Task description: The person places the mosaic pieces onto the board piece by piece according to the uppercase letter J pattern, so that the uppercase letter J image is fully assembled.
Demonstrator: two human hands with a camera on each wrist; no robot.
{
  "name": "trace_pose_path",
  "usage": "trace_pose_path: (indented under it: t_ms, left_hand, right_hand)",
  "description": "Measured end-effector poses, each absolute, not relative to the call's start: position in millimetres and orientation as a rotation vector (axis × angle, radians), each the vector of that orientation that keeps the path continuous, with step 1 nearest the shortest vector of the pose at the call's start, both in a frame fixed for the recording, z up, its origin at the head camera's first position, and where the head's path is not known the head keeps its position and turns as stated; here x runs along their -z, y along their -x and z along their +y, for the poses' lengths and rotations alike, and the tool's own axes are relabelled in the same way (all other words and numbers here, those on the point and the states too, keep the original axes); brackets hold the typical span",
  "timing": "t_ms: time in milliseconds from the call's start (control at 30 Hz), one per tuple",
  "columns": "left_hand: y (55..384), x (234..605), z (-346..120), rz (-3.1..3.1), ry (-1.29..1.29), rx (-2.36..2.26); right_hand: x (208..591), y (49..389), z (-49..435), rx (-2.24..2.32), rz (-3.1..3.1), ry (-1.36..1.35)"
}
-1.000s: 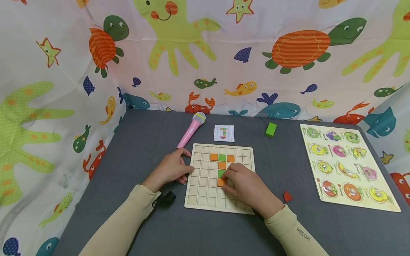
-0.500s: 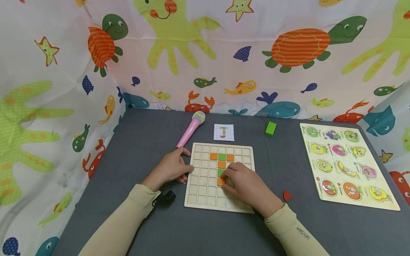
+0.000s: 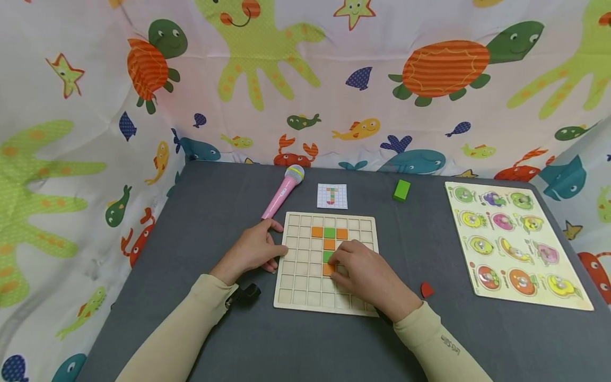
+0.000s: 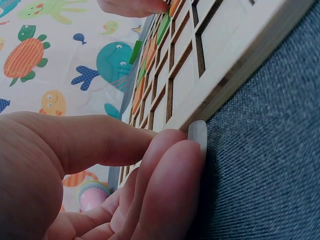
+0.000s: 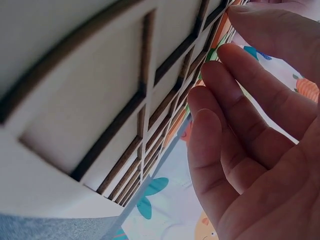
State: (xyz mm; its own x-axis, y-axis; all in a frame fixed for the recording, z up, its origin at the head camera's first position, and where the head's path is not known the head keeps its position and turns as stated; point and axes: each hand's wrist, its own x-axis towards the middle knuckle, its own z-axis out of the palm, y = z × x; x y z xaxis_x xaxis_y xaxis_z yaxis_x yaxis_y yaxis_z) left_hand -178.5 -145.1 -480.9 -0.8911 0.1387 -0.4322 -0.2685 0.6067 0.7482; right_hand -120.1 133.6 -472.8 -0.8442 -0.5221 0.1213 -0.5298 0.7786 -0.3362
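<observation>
A wooden grid board (image 3: 302, 284) lies on the dark table, with orange and green square tiles set in a T-like pattern. Along its left edge, my left hand (image 3: 248, 249) holds the rim with bent fingers; the thumb and fingertips (image 4: 170, 150) meet the board's side in the left wrist view. My right hand (image 3: 367, 270) reaches over the board. Its thumb and index finger pinch at the lowest orange tile (image 3: 326, 270), just below a green tile (image 3: 327, 257). Part of the board's right side is hidden under this hand.
Behind the board lie a pink toy microphone (image 3: 281, 195) and a small pattern card (image 3: 332, 196). A green block (image 3: 401, 190) stands back right, and a red curved-edge piece (image 3: 426, 289) lies near the right wrist. Farther right is a fruit puzzle board (image 3: 487, 232).
Both hands keep their places on the board and the tiles stay put. Only the head view shifts slightly.
</observation>
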Motion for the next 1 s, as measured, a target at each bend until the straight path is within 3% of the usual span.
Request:
trace_pose_path:
  t_ms: [367,700,1000]
  left_hand:
    - [179,483,-145,2.385,0.111,-1.197]
    - [178,481,-145,2.393,0.109,-1.205]
    - [178,482,-144,2.395,0.123,-1.198]
  right_hand:
    - [460,116,166,-0.574,-3.006,-0.754]
    - [460,89,222,-0.551,-3.084,-0.65]
    - [467,71,243,-0.503,-3.098,-0.612]
